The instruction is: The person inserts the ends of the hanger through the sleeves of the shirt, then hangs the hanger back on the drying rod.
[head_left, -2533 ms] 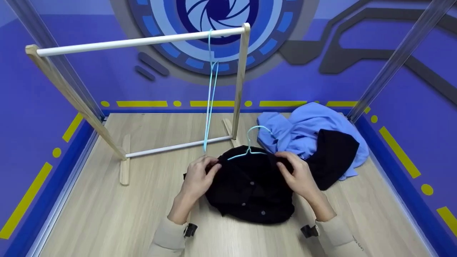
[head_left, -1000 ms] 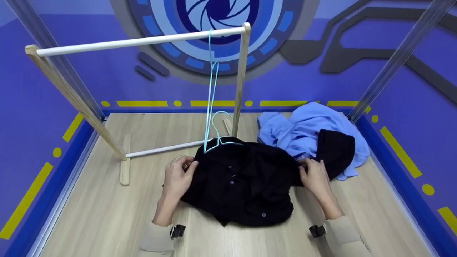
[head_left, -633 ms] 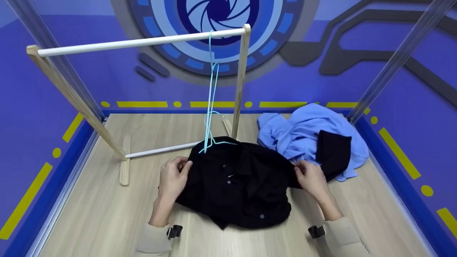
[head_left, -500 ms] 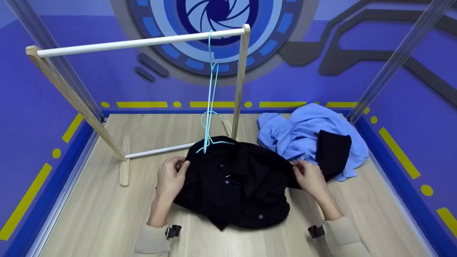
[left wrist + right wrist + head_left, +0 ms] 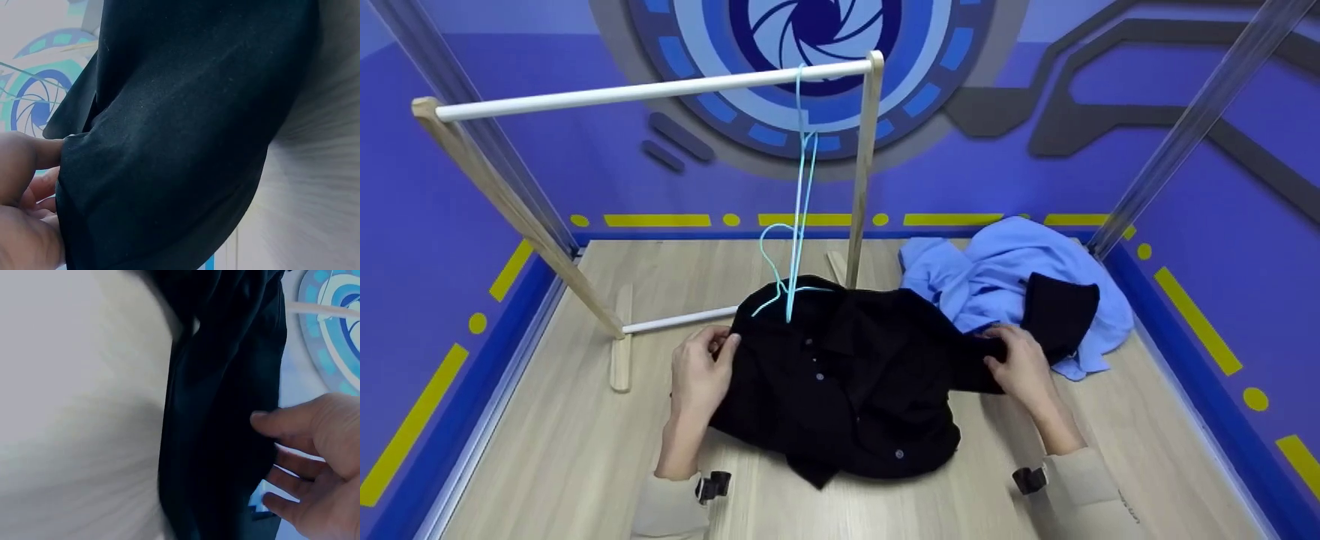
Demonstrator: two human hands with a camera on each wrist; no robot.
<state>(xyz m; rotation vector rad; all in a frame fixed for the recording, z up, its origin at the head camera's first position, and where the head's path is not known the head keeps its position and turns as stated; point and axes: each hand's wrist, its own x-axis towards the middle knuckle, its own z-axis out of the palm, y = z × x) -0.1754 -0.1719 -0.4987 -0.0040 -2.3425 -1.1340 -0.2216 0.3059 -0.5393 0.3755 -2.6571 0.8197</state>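
A black buttoned shirt lies bunched on the wooden table in the head view. Inside its collar sits a light-blue hanger, its hook sticking up behind the thin lines of another hanger on the rack. My left hand pinches the shirt's left shoulder edge between thumb and fingers; the left wrist view shows the black cloth hanging from that pinch. Over the black sleeve at right is my right hand, thumb and fingertips spread apart around the cloth. In the right wrist view its thumb lies before the fabric.
A clothes rack with a white rail and wooden legs stands at the back left, a light-blue hanger hanging near its right end. Behind the right hand lies a crumpled blue garment, with the shirt's black cloth partly over it.
The black shirt and its hanger have shifted left, the left hand moving with them. Most recently my right thumb and fingers have parted on the sleeve and the hand has moved slightly right.
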